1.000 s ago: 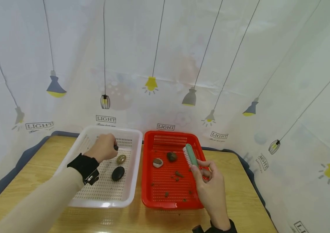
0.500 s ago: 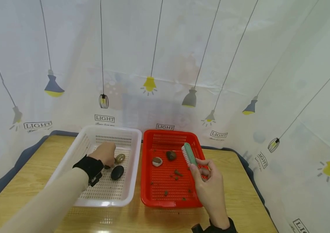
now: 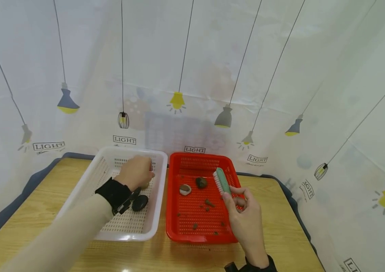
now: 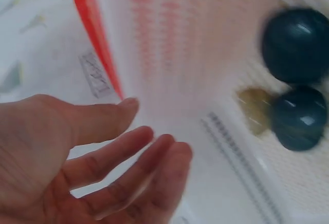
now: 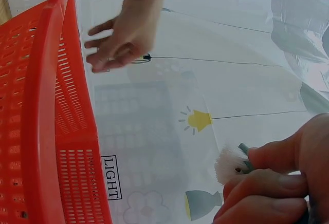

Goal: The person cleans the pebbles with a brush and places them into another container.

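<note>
Right hand (image 3: 248,213): grip holding the green brush (image 3: 224,181), thumb and fingers pinching the near end of its handle. Brush points toward 11 o'clock from the hand, over right part of red basket (image 3: 199,238), bristles facing about 9. Left hand (image 3: 136,172): grip loosely parted, narrow gap between thumb and fingers; over white basket (image 3: 122,237), height unclear. Two black stones (image 4: 300,118) at its 6 o'clock, touching or nearly so; one partly behind the black wristband (image 3: 114,193). Tan stone (image 4: 252,110) at its 5, next to a black one, mostly hidden in head view. Red basket sits at 3 o'clock of the white, just beside it. Inside red: dark brown stone (image 3: 201,183) toward 12, brown-and-white piece (image 3: 185,189) toward 10, small brown bits (image 3: 209,203) scattered toward 4 to 7. Both baskets on wood-grain table (image 3: 281,223). At 12, pale backdrop (image 3: 165,45) with printed hanging lamps and "LIGHT" labels. Left wrist view blurry.
</note>
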Available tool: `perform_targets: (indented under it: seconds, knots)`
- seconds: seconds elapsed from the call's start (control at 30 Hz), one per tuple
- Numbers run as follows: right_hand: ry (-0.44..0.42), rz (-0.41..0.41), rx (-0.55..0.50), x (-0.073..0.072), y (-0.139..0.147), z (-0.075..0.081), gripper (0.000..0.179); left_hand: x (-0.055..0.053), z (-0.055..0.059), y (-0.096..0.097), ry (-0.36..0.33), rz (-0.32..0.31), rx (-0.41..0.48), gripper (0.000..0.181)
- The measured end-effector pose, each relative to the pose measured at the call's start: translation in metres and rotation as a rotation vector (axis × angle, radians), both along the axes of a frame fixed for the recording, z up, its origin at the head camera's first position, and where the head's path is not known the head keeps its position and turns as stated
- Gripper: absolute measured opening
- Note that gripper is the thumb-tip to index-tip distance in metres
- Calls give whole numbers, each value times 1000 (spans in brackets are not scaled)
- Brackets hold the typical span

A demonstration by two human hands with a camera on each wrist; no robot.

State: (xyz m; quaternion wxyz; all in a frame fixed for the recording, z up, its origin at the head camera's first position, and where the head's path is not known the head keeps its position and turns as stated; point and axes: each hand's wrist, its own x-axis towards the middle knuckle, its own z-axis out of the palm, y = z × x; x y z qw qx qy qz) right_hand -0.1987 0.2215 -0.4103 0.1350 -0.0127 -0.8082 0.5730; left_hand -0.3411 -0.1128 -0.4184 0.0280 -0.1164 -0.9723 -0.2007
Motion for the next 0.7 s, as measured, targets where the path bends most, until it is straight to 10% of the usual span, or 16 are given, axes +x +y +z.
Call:
perform_targets:
  seconds: [0.3, 0.7]
  knots:
    - [-2, -9, 1, 0, 3, -1, 34, 13, 19, 80, 111, -101, 53, 6]
    - [12, -33, 1, -1, 10, 1, 33, 18, 3, 163, -55, -102, 90, 38]
